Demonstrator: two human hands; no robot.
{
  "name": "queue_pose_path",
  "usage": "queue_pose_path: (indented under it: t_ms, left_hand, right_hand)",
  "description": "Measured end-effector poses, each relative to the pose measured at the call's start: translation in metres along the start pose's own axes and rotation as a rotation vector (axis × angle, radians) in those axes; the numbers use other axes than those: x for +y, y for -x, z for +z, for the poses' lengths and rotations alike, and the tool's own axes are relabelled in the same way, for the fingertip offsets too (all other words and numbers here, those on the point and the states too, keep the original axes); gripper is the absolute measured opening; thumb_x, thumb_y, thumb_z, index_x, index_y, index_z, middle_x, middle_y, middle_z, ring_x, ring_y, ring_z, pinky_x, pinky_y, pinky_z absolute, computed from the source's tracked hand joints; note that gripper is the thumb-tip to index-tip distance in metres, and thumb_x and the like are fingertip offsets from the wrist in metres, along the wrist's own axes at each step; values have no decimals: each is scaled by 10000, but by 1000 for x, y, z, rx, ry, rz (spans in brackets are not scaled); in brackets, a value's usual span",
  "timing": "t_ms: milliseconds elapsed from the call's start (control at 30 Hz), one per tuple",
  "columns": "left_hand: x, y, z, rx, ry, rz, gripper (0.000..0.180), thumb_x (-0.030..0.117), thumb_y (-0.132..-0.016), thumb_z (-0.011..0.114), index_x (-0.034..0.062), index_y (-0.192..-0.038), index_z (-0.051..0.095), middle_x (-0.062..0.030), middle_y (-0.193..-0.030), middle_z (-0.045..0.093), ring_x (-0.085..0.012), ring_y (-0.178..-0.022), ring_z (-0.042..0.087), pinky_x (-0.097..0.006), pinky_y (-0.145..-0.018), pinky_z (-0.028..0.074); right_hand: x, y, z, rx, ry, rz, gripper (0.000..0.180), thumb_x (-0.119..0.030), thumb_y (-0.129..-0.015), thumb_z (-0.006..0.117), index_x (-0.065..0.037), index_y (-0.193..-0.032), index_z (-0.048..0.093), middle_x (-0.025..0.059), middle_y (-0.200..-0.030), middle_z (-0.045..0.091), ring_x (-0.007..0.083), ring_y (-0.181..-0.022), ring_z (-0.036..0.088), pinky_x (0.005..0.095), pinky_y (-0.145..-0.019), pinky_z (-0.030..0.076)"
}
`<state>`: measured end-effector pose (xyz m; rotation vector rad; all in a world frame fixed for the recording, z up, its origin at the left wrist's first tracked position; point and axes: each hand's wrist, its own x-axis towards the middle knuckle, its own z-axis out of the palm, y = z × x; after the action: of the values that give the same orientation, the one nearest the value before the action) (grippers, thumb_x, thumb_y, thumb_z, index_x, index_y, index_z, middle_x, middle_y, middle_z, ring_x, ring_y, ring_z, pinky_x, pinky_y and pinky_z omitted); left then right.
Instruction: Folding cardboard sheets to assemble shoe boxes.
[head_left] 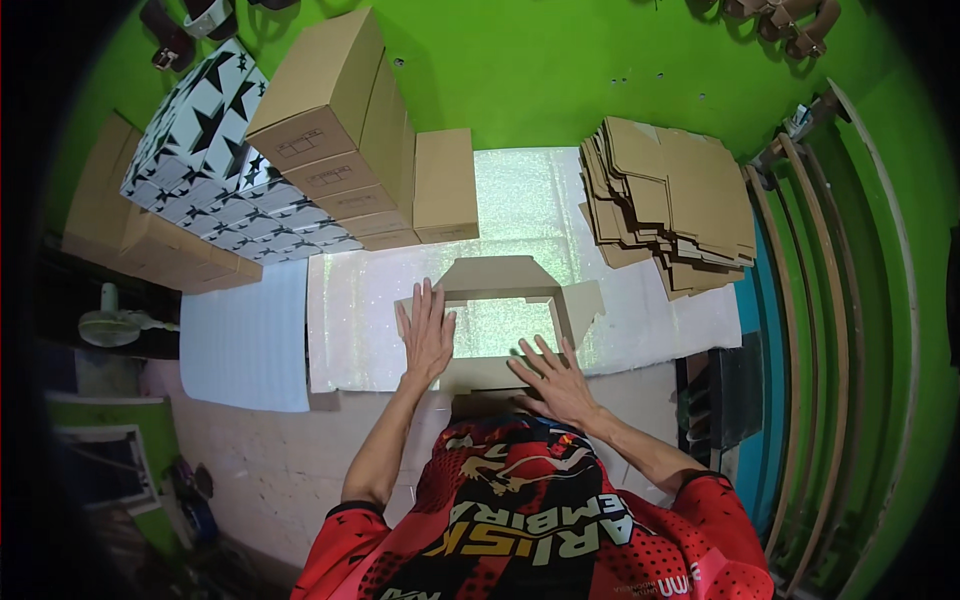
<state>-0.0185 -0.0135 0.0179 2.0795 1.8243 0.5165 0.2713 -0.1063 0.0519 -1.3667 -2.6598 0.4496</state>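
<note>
Squaring the carton: we judge this to be the step in hand, since its walls stand around an open middle and its flaps spread outward.
Carton's place: it sits on the pale shiny sheet, just ahead of us at 12 o'clock; the flat cardboard stack lies off at 2 o'clock from it, the built boxes at 10 to 11.
Left hand: open, laid over the carton's 9 o'clock side, fingers toward 12; we cannot tell how hard it presses.
Right hand: open, fingers fanned toward 11, over the carton's corner at about 5 o'clock; the hands are apart, and we see neither clamped.
Good folding: we would bring opposite walls upright evenly, keep our fingertips close to the creases, and avoid leaning on one corner, which could skew the frame.
Open mouth: it faces up toward us, the sheet showing through.
Long axis: it runs from 9 to 3 o'clock, across our front.
Flaps: the far flap points to 12, narrowing outward; the right flap points to 3; the near flap reaches toward 6.
</note>
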Motion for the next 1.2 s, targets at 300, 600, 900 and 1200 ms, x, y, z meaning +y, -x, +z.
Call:
queue_pose_path:
  t_ms: [300, 600, 900, 1200]
  left_hand:
    - [-29, -6, 16, -107, 37, 120, 660, 353, -1115, 415, 67, -1687, 250, -199, -1763, 177, -391, -1635, 127, -615, -1297, 60]
    - [-41, -12, 13, -135, 445, 49, 691, 474, -1140, 229, 79, -1705, 182, -174, -1767, 190, -383, -1643, 75, -589, -1296, -17]
    - [-13, -3, 7, -69, 76, 69, 714, 453, -1078, 523, 132, -1679, 313, -182, -1756, 216, -393, -1633, 127, -633, -1289, 26]
    - [26, 8, 26, -101, -91, 211, 609, 437, -1101, 469, 162, -1641, 413, -167, -1736, 272, -366, -1619, 197, -615, -1295, 94]
  right_hand:
    - [-33, -11, 21, 19, 54, 59, 747, -163, -938, 687, -323, -1620, 428, 25, -1740, 311, 349, -1597, 282, 770, -1196, 198]
    - [-22, -56, 29, 259, -1, 175, 645, -456, -1013, 639, -272, -1608, 470, 68, -1745, 291, 383, -1610, 222, 769, -1214, 120]
    - [-1, -84, 40, 221, 24, 202, 886, -768, -945, 534, -211, -1628, 444, 126, -1754, 253, 416, -1616, 182, 722, -1253, 70]
    - [4, -87, 44, 136, 42, 164, 854, -763, -968, 487, -240, -1639, 421, 105, -1727, 324, 391, -1593, 265, 711, -1255, 114]
